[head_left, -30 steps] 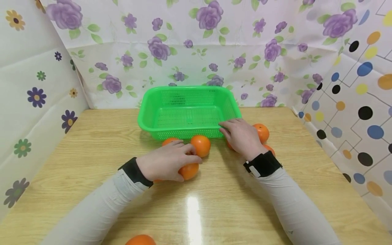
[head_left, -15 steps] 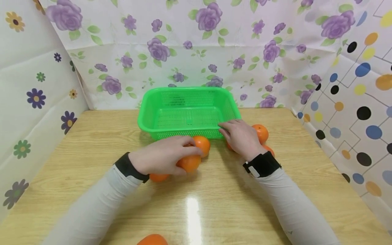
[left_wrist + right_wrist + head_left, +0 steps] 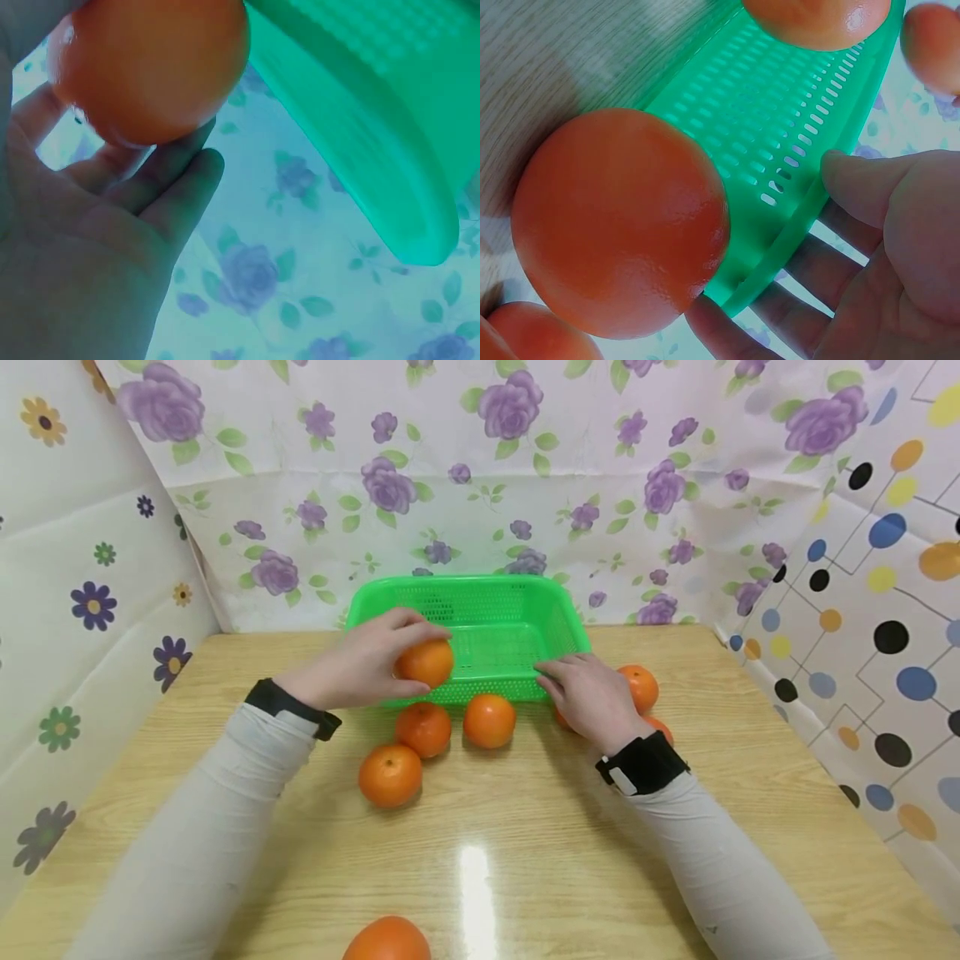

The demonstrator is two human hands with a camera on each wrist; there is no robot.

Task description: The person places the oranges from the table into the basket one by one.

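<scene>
My left hand [image 3: 367,664] holds an orange [image 3: 425,665] between thumb and fingers, up at the near left rim of the green basket [image 3: 480,581]. Seen from the left wrist, the orange [image 3: 154,67] rests against the fingertips, with the basket's rim [image 3: 352,150] beside it. My right hand [image 3: 596,697] grips the basket's near right corner, thumb on the outer side of the rim and fingers behind it. Close to those fingers, a large orange [image 3: 622,225] sits against the basket's outer wall in the right wrist view.
Left of centre, before the basket, lie three oranges [image 3: 489,721]. Others, such as one orange [image 3: 638,687], sit around the right hand, partly hidden. Another orange [image 3: 386,941] is at the table's [image 3: 570,877] near edge. A flowered sheet [image 3: 292,502] hangs behind the basket.
My left hand has lifted an orange off the table and carried it up and left to the basket's rim. The right hand stays put. The nearest orange has shifted slightly right and further into view.
</scene>
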